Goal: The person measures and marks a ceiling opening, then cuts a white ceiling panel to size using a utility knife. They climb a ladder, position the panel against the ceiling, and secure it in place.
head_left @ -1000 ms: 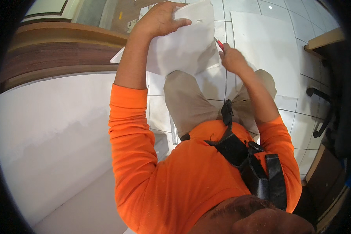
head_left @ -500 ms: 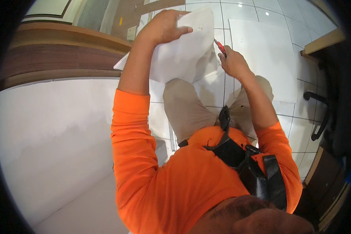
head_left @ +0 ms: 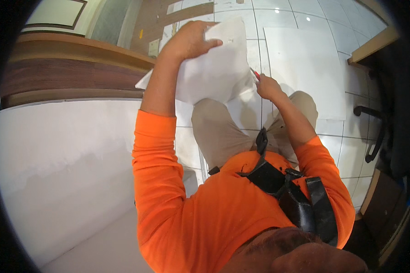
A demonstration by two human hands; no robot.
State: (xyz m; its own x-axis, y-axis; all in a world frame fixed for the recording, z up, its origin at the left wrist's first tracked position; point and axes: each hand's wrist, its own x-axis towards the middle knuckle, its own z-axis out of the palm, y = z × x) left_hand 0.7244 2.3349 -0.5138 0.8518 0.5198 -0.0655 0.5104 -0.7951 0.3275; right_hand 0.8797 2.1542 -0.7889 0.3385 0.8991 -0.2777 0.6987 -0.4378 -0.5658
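Observation:
My left hand point(head_left: 193, 40) grips the far edge of a white board point(head_left: 207, 75), thumb on its face and the other fingers behind it. The board is tilted up above the floor in front of my knees, with a small mark near its far right corner. Closed around a red-handled utility knife point(head_left: 257, 75) is my right hand point(head_left: 269, 87). The knife's tip is at the board's right edge; whether the blade bites into it is too small to tell.
A larger white sheet point(head_left: 303, 68) lies on the tiled floor to the right. Along the left run a brown wooden ledge point(head_left: 68, 68) and a white panel surface point(head_left: 68, 145). A dark chair-like object with a black curved handle point(head_left: 371, 113) stands at the right.
My right hand and the knife have moved toward me along the board's right edge. My left hand keeps its grip on the board.

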